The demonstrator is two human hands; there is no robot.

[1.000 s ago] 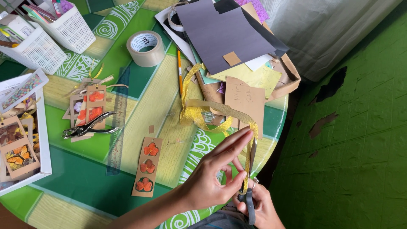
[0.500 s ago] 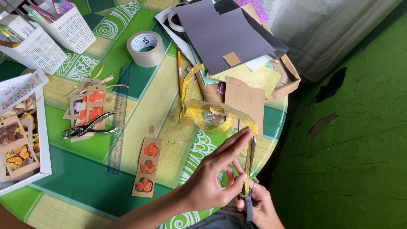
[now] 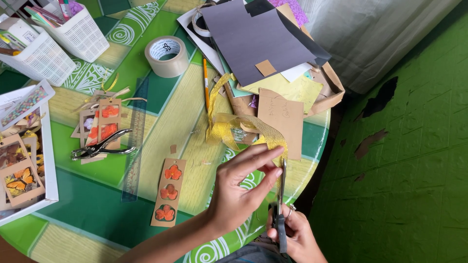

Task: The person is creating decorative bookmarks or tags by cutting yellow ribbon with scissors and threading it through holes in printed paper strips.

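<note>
Pinching the gold ribbon [image 3: 243, 127] taut at the table's [image 3: 146, 204] near right edge, your left hand [image 3: 241, 192] kept its end just beside the blades so the scissors [image 3: 281, 204], gripped in your right hand [image 3: 295, 236], could bite cleanly.

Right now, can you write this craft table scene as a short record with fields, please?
Left hand: left hand pinches the gold ribbon near its end
Right hand: right hand holds scissors, blades pointing up at the ribbon
Nearest card: brown bookmark with three orange flowers, flat on the table
Tools: metal hole punch on tagged cards; clear ruler beside it
Back: tape roll, two white baskets, dark paper sheets
Left edge: white tray with butterfly cards
</note>
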